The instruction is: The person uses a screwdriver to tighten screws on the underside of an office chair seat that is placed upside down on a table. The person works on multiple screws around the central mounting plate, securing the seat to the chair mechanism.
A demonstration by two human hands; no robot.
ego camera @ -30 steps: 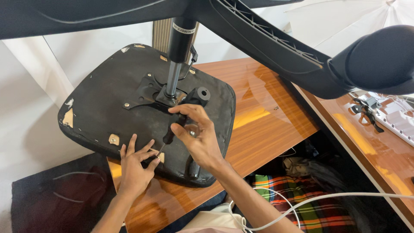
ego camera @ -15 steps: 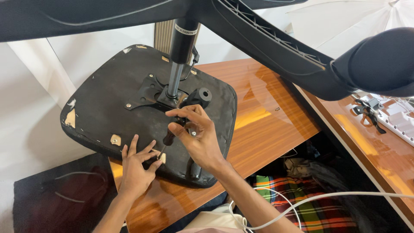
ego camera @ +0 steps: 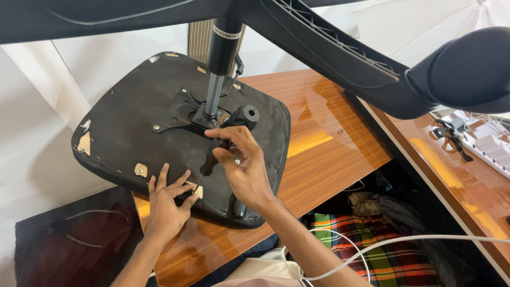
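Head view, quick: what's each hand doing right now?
Left hand: open, fingers spread flat on the upturned chair seat, beside the screwdriver tip.
Right hand: closed around the black screwdriver handle.

Glossy wooden table, white wall behind, plaid cloth below, second wooden desk at right

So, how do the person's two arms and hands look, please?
Both forearms are bare, with no sleeves showing. The left hand and the right hand wear no gloves. I see no watch, and no ring on the fingers.
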